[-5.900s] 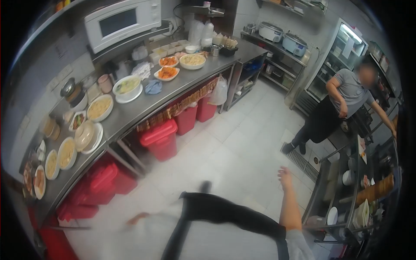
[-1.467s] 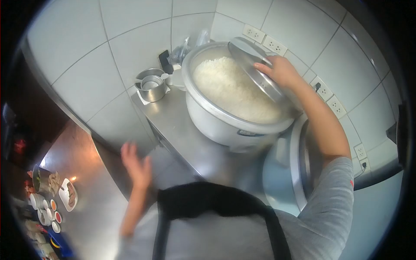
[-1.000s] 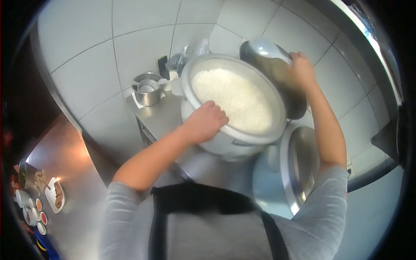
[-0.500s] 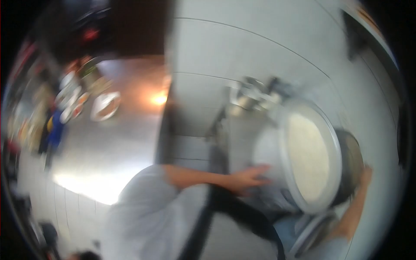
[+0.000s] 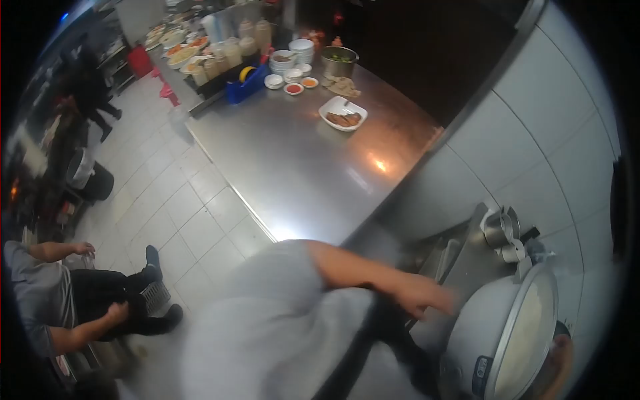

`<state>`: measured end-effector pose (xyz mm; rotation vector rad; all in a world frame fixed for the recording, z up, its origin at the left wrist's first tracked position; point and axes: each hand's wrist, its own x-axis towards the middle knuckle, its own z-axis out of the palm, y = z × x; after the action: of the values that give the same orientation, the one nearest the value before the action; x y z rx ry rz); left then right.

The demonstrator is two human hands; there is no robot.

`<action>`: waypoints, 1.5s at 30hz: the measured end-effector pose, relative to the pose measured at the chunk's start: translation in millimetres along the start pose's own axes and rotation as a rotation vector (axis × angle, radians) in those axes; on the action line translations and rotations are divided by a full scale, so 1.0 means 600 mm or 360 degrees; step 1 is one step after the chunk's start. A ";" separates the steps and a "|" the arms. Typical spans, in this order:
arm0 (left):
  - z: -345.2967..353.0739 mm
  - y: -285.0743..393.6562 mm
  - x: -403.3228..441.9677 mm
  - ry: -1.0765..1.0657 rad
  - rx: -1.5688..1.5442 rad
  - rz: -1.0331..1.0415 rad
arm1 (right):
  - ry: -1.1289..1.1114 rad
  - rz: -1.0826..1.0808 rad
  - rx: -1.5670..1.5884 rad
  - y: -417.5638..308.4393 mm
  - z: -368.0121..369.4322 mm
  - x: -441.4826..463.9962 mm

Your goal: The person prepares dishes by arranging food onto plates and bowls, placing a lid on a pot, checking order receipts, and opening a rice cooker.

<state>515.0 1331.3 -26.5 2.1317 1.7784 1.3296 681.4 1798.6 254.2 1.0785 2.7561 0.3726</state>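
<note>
A large round rice cooker point(image 5: 477, 323) with pale, rice-like contents point(image 5: 523, 340) stands at the lower right, its silver rim tilted in my view. My left hand point(image 5: 423, 297) reaches toward its near side, fingers stretched out and slightly blurred, holding nothing. Whether the fingertips touch the wall, I cannot tell. Beyond the far rim, my right hand point(image 5: 563, 350) curls at a dark curved edge, seemingly the raised lid point(image 5: 562, 328). The rim hides most of that lid and part of the hand.
Metal cups point(image 5: 500, 230) stand behind the cooker by the tiled wall. A steel counter point(image 5: 287, 167) carries a white dish of food point(image 5: 343, 115), small bowls point(image 5: 293, 75), a pot point(image 5: 340, 63) and bottles. Another person point(image 5: 73, 293) is at the lower left, near a bin point(image 5: 93, 177).
My view has swung, so the counter and more floor show and the cooker appears lower right. My left hand appears farther from the rim. The lid, plainer before, is mostly hidden now.
</note>
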 end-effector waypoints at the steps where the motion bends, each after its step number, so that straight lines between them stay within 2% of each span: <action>1: -0.014 0.021 -0.062 0.0064 -0.0066 -0.0133 | -0.0128 0.0035 0.0042 -0.072 -0.017 -0.024; 3: -0.049 0.090 -0.183 0.0068 -0.0109 -0.0616 | -0.0325 -0.0026 0.0045 -0.146 -0.031 -0.062; 4: -0.020 0.085 -0.267 0.0395 -0.0177 -0.0578 | -0.0249 -0.0674 -0.0311 -0.065 0.041 0.009; 5: -0.016 0.116 -0.324 0.0408 -0.0103 -0.0920 | 0.0023 -0.1297 -0.0687 -0.028 0.086 0.040; 7: -0.011 0.181 -0.412 0.0567 -0.0069 -0.1345 | -0.0177 -0.1077 -0.0706 0.007 0.139 0.053; 10: -0.038 0.244 -0.465 0.0528 0.0080 -0.1617 | -0.0482 -0.0726 -0.0735 -0.029 0.160 -0.033; 13: -0.085 0.243 -0.512 0.0620 0.0289 -0.1479 | -0.0673 -0.0395 -0.0759 -0.106 0.140 -0.097; 17: -0.148 0.298 -0.589 0.0691 0.0327 -0.1418 | -0.0148 -0.0388 -0.0353 -0.234 0.076 -0.111; 19: -0.174 0.345 -0.658 0.0651 0.0336 -0.1572 | 0.0226 -0.0534 0.0029 -0.303 0.039 -0.131; 21: -0.192 0.394 -0.734 0.0634 0.0362 -0.1725 | 0.0539 -0.0827 0.0470 -0.402 0.010 -0.169; 23: -0.190 0.428 -0.825 0.0706 0.0466 -0.1677 | 0.0658 -0.1206 0.0863 -0.535 0.000 -0.239; 26: -0.203 0.482 -0.935 0.0757 0.0517 -0.1712 | 0.0733 -0.1771 0.1145 -0.830 -0.001 -0.447; 27: -0.217 0.500 -0.958 0.0750 0.0543 -0.1781 | 0.0408 -0.1821 0.1090 -0.923 -0.044 -0.563; 28: -0.230 0.521 -0.976 0.0746 0.0565 -0.1852 | 0.0273 -0.2115 0.1099 -0.999 -0.038 -0.617; 29: -0.243 0.541 -0.993 0.0741 0.0585 -0.1926 | 0.0067 -0.2212 0.1127 -1.068 -0.008 -0.657; 30: -0.249 0.558 -1.007 0.0877 0.0715 -0.1903 | -0.0136 -0.2354 0.1070 -1.131 0.014 -0.698; 31: -0.264 0.575 -1.019 0.0932 0.0730 -0.1961 | -0.0381 -0.2497 0.0822 -1.193 0.039 -0.726; 33: -0.304 0.608 -1.032 0.1044 0.0753 -0.2070 | -0.0574 -0.2699 0.0720 -1.300 0.078 -0.803; 34: -0.339 0.632 -1.027 0.1024 0.0657 -0.2279 | -0.0655 -0.2839 0.0655 -1.343 0.083 -0.838; 37: -0.384 0.656 -1.065 0.1580 0.0651 -0.2425 | -0.1036 -0.3098 0.0473 -1.461 0.075 -0.905; 38: -0.386 0.646 -1.109 0.1657 0.0703 -0.2316 | -0.1186 -0.3153 0.0416 -1.500 0.071 -0.918; 41: -0.386 0.639 -1.195 0.1438 0.1321 -0.2367 | -0.0767 -0.3280 0.0191 -1.611 0.069 -0.929; 43: -0.351 0.631 -1.275 0.1441 0.0973 -0.2768 | -0.0774 -0.3289 0.0278 -1.677 0.059 -0.933; 45: -0.245 0.606 -1.419 0.1439 0.0711 -0.3019 | -0.0868 -0.3294 0.0382 -1.746 0.035 -0.941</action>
<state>736.4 440.2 -214.8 -0.8509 2.8194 1.0348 422.5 673.2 -34.4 -1.5110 1.9414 -0.4713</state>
